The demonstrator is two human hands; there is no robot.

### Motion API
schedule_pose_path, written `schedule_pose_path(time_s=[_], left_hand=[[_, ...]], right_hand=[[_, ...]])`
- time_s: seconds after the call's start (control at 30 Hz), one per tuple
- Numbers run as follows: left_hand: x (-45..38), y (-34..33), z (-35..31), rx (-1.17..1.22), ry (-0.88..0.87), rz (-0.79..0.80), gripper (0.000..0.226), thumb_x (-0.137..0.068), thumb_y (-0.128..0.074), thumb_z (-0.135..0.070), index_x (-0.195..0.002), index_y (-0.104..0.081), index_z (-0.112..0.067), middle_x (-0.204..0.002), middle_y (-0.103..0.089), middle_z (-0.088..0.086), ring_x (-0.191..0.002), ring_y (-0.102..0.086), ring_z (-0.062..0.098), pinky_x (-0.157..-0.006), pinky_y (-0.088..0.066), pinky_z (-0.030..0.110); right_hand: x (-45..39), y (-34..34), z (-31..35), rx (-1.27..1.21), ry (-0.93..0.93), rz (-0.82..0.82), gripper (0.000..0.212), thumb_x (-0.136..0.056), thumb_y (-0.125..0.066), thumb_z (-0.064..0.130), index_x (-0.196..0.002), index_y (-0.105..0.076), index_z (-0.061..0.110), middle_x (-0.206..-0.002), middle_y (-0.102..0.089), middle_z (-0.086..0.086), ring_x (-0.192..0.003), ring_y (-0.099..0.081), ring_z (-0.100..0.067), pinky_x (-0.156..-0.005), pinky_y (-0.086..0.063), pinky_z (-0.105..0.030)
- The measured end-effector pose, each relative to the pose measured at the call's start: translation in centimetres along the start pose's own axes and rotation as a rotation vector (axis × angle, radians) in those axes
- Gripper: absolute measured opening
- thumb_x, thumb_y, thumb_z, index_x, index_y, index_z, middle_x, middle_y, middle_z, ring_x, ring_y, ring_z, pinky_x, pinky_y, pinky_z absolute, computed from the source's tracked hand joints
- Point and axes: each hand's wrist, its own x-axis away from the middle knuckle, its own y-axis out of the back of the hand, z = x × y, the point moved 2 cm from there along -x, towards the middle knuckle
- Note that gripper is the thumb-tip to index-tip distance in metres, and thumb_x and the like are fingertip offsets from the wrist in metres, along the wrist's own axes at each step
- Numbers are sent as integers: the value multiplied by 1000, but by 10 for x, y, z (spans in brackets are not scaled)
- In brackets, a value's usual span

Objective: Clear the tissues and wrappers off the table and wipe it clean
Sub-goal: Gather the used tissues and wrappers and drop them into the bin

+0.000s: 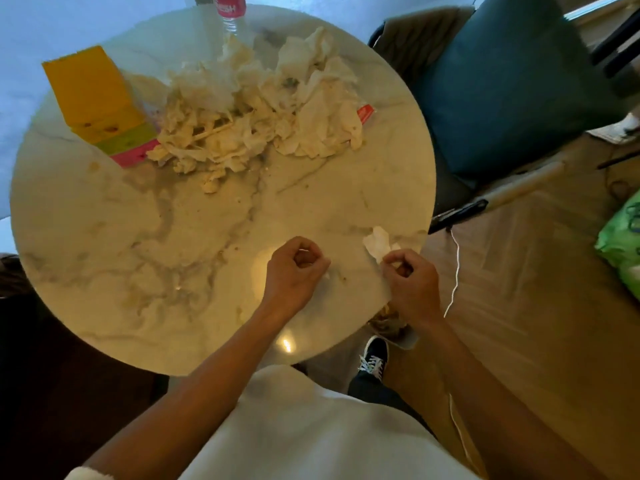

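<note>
A big heap of crumpled white tissues (249, 109) covers the far half of the round marble table (104, 237). A red wrapper (365, 114) pokes out at the heap's right edge. My right hand (408, 278) is at the table's near right rim and pinches a small white tissue piece (377, 242) that lies on the tabletop. My left hand (294, 268) hovers just left of it with fingers curled in. A tiny white scrap (326, 275) shows at its edge; whether it is held I cannot tell. Crumbs and stains dot the marble.
A stack of yellow, green and pink cloths (100, 109) lies at the far left, and a water bottle (230, 12) stands at the far rim. A teal chair (502, 81) is at the right, a green bag (623, 244) lies on the floor, and a white cord (455, 271) hangs by the rim.
</note>
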Motion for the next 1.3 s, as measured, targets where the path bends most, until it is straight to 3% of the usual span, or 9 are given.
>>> schedule_pose_path(time_s=[0.1,0.23,0.37,0.57,0.7,0.77,0.9,1.0,1.3], left_hand=[[19,-47,-8,-69,-58,113,14,-82,-73,-14,-76,-62,-20,-67,-70,-1,-65,-65,17,-64,-47,30],[43,-118,-7,-165,-37,282,24,-83,-69,-5,-73,-69,-27,-61,-64,-16,-56,-56,-5,-60,-44,15],[51,-182,13,-215,29,375,12,-86,-70,-15,-92,-75,-23,-83,-72,-5,-66,-61,-3,-67,-51,16],[36,-264,68,-339,224,489,29,-89,-64,-13,-117,-68,-16,-103,-70,4,-72,-60,2,-76,-53,27],[16,-301,106,-475,320,562,41,-88,-64,-15,-129,-59,-18,-115,-66,11,-102,-64,27,-88,-52,39],[4,-317,120,-510,349,561,46,-89,-63,-12,-133,-53,-16,-118,-62,9,-103,-62,26,-90,-51,36],[-28,-342,150,-498,353,652,32,-89,-56,-2,-116,-60,-20,-98,-58,-2,-86,-55,12,-71,-46,21],[-52,-349,176,-498,431,628,25,-89,-56,-5,-104,-60,-25,-92,-57,-1,-87,-56,16,-80,-49,33],[-47,-332,210,-403,660,477,20,-92,-57,-8,-107,-61,-19,-94,-61,7,-82,-57,18,-75,-50,31]], right_hand=[[12,46,-45,-10,-102,-77,11,-87,-67,9,-86,-67,20,-84,-63,4,-75,-58,-5,-64,-44,-14],[26,99,-109,-22,-224,-112,10,-86,-68,12,-91,-71,20,-89,-68,-2,-78,-64,-16,-66,-51,-25],[38,126,-165,5,-343,-53,14,-91,-63,18,-102,-72,17,-93,-68,0,-76,-61,-6,-58,-41,-14],[39,134,-240,7,-477,88,20,-91,-61,14,-109,-70,12,-109,-67,-3,-93,-60,-10,-66,-39,-8],[31,125,-279,32,-547,181,26,-95,-57,19,-118,-66,14,-119,-62,-2,-96,-56,-6,-60,-38,-5],[27,116,-299,40,-582,229,28,-95,-56,22,-122,-63,18,-124,-59,0,-101,-57,-10,-65,-38,-9],[13,95,-338,66,-631,279,29,-94,-59,21,-122,-63,18,-129,-58,-3,-111,-56,-14,-75,-42,-17],[-2,79,-363,100,-655,316,29,-94,-58,20,-122,-64,15,-128,-58,-5,-107,-55,-13,-79,-41,-21],[-43,44,-396,54,-752,424,41,-91,-58,23,-132,-56,24,-135,-55,-5,-111,-55,-17,-90,-48,-31]])
